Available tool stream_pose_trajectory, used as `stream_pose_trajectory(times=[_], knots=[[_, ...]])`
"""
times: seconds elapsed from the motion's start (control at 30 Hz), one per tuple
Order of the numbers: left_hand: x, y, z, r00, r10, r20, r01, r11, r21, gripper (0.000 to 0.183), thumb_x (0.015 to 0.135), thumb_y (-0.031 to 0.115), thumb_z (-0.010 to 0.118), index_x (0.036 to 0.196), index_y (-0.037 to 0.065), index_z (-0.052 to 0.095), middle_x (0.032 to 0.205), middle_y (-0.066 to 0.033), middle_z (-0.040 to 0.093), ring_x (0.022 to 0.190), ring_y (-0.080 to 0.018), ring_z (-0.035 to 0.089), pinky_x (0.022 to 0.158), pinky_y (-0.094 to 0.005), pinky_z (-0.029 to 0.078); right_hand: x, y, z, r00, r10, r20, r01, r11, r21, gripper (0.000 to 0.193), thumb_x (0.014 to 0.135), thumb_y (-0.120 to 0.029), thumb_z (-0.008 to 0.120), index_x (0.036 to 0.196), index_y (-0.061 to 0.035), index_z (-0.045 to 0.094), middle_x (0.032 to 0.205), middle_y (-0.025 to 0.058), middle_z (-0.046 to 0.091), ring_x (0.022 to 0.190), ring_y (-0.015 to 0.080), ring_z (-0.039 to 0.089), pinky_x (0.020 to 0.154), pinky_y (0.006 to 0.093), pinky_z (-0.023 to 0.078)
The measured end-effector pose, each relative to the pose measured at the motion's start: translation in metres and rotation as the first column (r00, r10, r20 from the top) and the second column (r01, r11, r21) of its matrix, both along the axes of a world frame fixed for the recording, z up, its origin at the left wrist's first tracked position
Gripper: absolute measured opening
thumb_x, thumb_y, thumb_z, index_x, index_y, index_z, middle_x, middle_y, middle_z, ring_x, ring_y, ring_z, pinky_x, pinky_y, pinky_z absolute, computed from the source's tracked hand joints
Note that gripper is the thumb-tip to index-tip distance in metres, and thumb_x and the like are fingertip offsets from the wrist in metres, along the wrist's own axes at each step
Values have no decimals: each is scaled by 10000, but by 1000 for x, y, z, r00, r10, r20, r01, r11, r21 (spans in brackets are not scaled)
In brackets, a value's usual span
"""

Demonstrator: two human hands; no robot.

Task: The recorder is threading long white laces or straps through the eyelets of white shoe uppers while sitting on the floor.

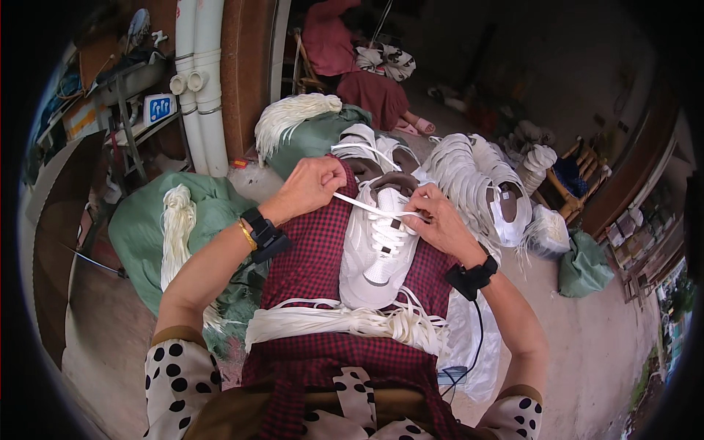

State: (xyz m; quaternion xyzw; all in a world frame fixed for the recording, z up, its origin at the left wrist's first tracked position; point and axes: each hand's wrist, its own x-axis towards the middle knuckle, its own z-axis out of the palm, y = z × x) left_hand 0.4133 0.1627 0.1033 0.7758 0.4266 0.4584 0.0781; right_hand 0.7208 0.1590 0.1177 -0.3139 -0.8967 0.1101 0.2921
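A white sneaker [370,275] lies on my lap over a red and black checked cloth [304,268], its toe pointing toward me. White lacing crosses its tongue in several rows. My left hand [312,187] pinches one end of the shoelace [359,203] at the shoe's upper left, pulling it taut across the opening. At the right side of the opening, my right hand [438,220] is closed on the lace by the upper eyelets. A bundle of loose white laces [345,326] lies across my lap below the toe.
Long rows of stacked white shoes [458,172] stand to the right. Green sacks [139,231] with hanks of white laces [178,220] sit at left and ahead. White pipes [209,110] run up the wall. Another person in a red skirt [378,95] sits farther back.
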Motion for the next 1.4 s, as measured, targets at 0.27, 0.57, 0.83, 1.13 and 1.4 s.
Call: stream_pose_trajectory(times=[0.27, 0.57, 0.83, 1.13, 1.4], knots=[[0, -11, 5, 987, -129, 100, 129, 992, 7, 215, 863, 184, 756, 990, 19, 701, 1094, -101, 642, 948, -223, 628, 752, -329, 524, 5, 13, -2, 927, -136, -349, -75, 845, -529, 265, 967, -263, 691, 942, -1, 719, 977, 27, 649, 812, 101, 570, 754, 289, 479], [35, -20, 7, 953, -275, -131, 260, 959, -115, 435, 738, 181, 826, 1083, 56, 592, 1137, -118, 554, 1021, -303, 588, 913, -397, 485, 25, 23, -5, 959, -203, -197, 114, 915, -386, 260, 915, -224, 679, 840, 25, 679, 862, 23, 664, 761, 91, 549, 684, 263, 440], [34, -11, -1, 923, -347, -164, 337, 938, -87, 502, 698, 144, 828, 1132, 81, 582, 1241, -146, 513, 1149, -335, 550, 990, -408, 452, 18, -3, 10, 968, -152, -198, 109, 971, -211, 237, 827, -100, 687, 1047, -15, 670, 946, 90, 634, 844, 184, 588, 761, 341, 500], [34, -8, 0, 903, -376, -207, 363, 927, -100, 485, 696, 108, 810, 1125, 83, 585, 1228, -138, 530, 1162, -332, 547, 1009, -414, 430, 11, -22, 6, 997, -15, 70, 6, 991, 136, 157, 762, -62, 768, 912, -55, 722, 967, 79, 578, 1002, 297, 572, 854, 371, 487], [33, -16, -2, 944, -307, -124, 304, 952, -37, 255, 727, 82, 776, 947, 78, 647, 1302, -144, 536, 1177, -349, 554, 980, -421, 461, 26, -31, 19, 971, -59, 232, 87, 990, -112, 197, 771, -137, 802, 916, -46, 705, 948, 115, 581, 1009, 307, 531, 832, 399, 479]])
